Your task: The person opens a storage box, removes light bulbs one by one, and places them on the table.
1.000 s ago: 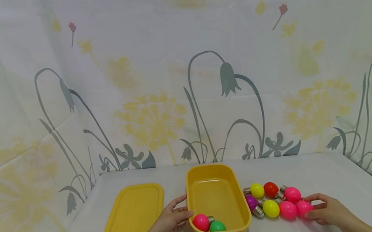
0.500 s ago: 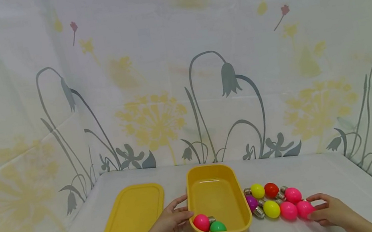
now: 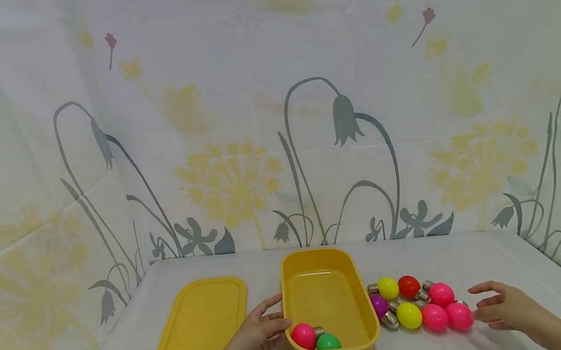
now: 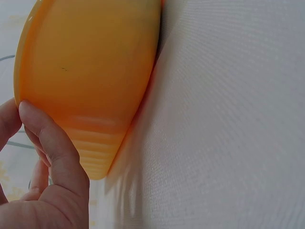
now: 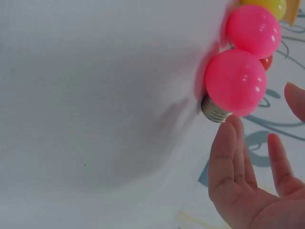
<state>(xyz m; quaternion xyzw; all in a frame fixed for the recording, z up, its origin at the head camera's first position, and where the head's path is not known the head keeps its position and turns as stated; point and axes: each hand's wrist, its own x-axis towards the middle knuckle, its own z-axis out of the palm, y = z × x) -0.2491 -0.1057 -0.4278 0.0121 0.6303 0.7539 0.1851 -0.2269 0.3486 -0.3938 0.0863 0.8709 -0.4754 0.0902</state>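
A yellow plastic box stands on the white table in the head view. Inside its near end lie a pink light bulb and a green one. My left hand holds the box's left rim, thumb at the edge and fingers along the outer wall. To the box's right lies a cluster of bulbs with silver screw bases. The nearest pink bulb is at its right end, its base showing in the right wrist view. Beside it my right hand has loosely spread fingers, holding nothing.
A yellow lid lies flat left of the box. The cluster also has yellow, red, purple and other pink bulbs. A flower-printed cloth hangs behind and beside the table.
My right hand has let go of the rightmost pink bulb and drawn back slightly to the right, fingers wider apart. The left hand and box have stayed put.
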